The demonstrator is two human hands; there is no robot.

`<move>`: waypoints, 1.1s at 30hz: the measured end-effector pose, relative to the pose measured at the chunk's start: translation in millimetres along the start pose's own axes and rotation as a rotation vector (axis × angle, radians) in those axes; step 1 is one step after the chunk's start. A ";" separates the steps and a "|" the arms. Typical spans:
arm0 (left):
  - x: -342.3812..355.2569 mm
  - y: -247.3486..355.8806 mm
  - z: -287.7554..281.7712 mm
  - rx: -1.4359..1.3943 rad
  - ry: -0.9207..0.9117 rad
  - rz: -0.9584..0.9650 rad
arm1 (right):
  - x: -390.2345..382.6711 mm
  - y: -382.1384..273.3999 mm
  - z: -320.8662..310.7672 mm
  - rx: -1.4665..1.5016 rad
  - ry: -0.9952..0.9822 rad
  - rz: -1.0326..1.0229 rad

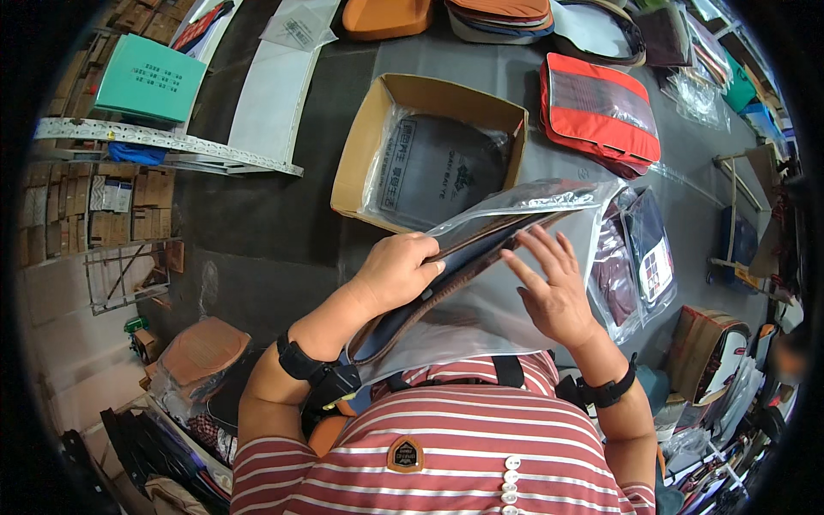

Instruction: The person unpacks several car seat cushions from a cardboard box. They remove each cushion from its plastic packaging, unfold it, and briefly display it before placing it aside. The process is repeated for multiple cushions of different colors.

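- Holding tight, my left hand (396, 273) grips the top edge of a dark flat cushion (481, 236), with my fingers curled over it.
- My right hand (554, 287) is open, fingers spread, and lies flat on the clear bag (481, 309).
- The cushion is partly inside the bag, and the bag's open end sticks up past my hands.
- Both things are in front of my chest, tilted up and away from me.
- I have a black band on each wrist, and my shirt (455, 446) has red and white stripes.
- Just past my hands sits an open cardboard box (360, 146) on the grey table (275, 206).
- Inside the box lies a grey thing in a plastic wrap (438, 167).
- To the right of the box is a red bag (601, 112), lying flat.
- Near my right hand are more wrapped packs (648, 249), dark and shiny.
- Far off to the left is a green box (150, 79).
- Low on my left is a brown cushion (202, 350) in plastic.
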State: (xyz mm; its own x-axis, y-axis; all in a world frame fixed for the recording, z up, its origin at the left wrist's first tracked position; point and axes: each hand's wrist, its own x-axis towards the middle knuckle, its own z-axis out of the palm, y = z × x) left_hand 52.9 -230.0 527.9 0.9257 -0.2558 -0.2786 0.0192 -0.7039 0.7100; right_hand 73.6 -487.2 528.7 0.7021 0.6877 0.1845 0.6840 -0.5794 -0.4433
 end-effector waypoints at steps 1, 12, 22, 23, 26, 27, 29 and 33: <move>-0.6 0.2 1.5 0.003 -0.012 0.010 | 4.7 0.6 4.6 -0.020 -0.036 -0.028; 4.0 -31.6 -21.7 -0.009 0.261 -0.145 | -54.7 0.5 -4.0 0.276 -0.351 -0.033; 5.6 -18.0 2.6 -0.182 -0.139 0.003 | -34.8 1.8 -4.1 0.208 -0.075 0.063; 3.2 -12.9 9.7 -0.201 -0.196 0.020 | -35.0 5.0 -0.2 0.193 -0.110 0.043; -2.1 -4.3 23.4 -0.188 -0.309 0.048 | -28.1 4.5 1.9 0.098 -0.199 0.020; -1.7 -7.1 25.4 -0.273 -0.308 -0.023 | -29.0 7.4 4.6 0.071 -0.202 -0.011; -1.7 -13.3 27.6 -0.442 -0.307 -0.168 | -33.1 11.0 9.5 0.098 -0.150 -0.075; 8.5 -19.0 18.2 0.000 0.041 0.037 | -53.1 7.9 15.1 0.118 -0.180 -0.170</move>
State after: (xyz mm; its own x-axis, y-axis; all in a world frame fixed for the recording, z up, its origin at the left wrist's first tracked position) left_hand 53.5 -230.8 500.3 0.9405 -0.2547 -0.2252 -0.0157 -0.6942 0.7197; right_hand 38.8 -521.7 502.1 0.5253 0.8436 0.1113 0.7541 -0.4009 -0.5202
